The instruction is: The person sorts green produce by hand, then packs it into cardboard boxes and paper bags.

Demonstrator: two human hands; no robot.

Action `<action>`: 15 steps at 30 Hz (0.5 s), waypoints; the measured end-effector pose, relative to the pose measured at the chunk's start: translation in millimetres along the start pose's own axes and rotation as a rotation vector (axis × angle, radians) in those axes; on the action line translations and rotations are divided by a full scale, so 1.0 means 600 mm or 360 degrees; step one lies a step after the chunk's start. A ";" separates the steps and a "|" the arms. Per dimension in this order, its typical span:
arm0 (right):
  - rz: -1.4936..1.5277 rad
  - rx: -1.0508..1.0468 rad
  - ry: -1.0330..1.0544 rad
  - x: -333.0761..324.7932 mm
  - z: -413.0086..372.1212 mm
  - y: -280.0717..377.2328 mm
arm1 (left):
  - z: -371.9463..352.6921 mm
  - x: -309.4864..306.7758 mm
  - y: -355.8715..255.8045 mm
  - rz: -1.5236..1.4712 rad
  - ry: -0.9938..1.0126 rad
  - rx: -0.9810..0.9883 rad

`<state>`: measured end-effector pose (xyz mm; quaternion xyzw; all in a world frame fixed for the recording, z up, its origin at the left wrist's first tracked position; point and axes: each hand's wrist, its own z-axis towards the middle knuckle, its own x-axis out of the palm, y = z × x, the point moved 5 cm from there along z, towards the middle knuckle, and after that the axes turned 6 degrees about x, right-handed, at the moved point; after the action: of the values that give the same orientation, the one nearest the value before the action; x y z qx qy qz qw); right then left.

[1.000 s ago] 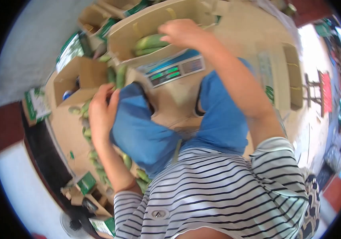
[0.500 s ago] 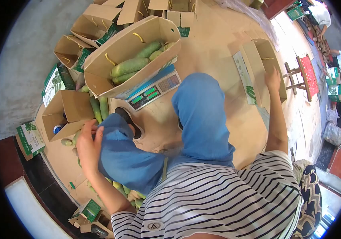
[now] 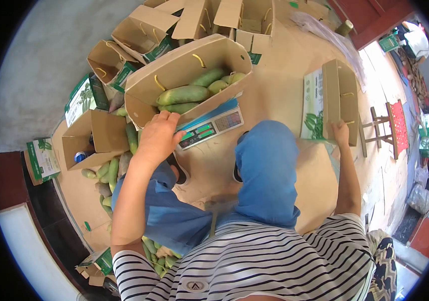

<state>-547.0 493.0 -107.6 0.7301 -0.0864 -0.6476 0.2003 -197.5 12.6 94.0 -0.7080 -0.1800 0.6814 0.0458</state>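
My left hand (image 3: pixel 158 138) rests at the near edge of the large cardboard box (image 3: pixel 139 95), its fingers loosely together over the rim. Inside that box lie several green radishes (image 3: pixel 184 94), and the box stands on a scale (image 3: pixel 212 128) with a lit green display. Over on the right, my right hand (image 3: pixel 340 132) is closed on the near end of a narrow open box (image 3: pixel 330 95) with yellow rope handles. A printed green and white panel shows on that box's left side.
Open boxes (image 3: pixel 146 32) stand at the upper left. A smaller box (image 3: pixel 96 138) and loose radishes (image 3: pixel 113 173) lie left of my legs. A red-topped stool (image 3: pixel 398 129) stands at the right. Two other people (image 3: pixel 417 42) are at the far right.
My left hand has moved from beside my knee up to the large box's rim. My right hand has gone from the narrow box's far side to its near end, and that box has turned slightly.
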 end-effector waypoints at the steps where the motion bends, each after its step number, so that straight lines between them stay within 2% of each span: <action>1: -0.0017 -0.0031 -0.0076 0.010 0.024 0.030 | 0.003 0.007 0.007 0.0160 0.0038 -0.0015; 3: 0.0073 -0.0119 -0.0111 0.029 0.083 0.095 | 0.007 0.007 0.008 0.0213 0.0109 -0.0071; 5: -0.0089 -0.0119 -0.0187 0.042 0.155 0.174 | 0.010 0.012 0.007 0.0282 0.0108 -0.0060; 9: -0.0219 0.0002 -0.0227 0.040 0.249 0.371 | 0.017 0.034 0.021 0.0301 0.0179 -0.0064; 12: -0.0247 0.0068 -0.0164 0.114 0.325 0.429 | 0.020 0.047 0.030 0.0281 0.0210 -0.0083; 15: -0.0267 -0.0091 -0.0101 0.205 0.298 0.461 | 0.026 0.051 0.038 0.0284 0.0243 -0.0087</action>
<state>-667.2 162.9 -122.6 0.7079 -0.0127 -0.6870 0.1633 -208.0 -1.7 56.7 -0.7720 -0.1308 0.6217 -0.0206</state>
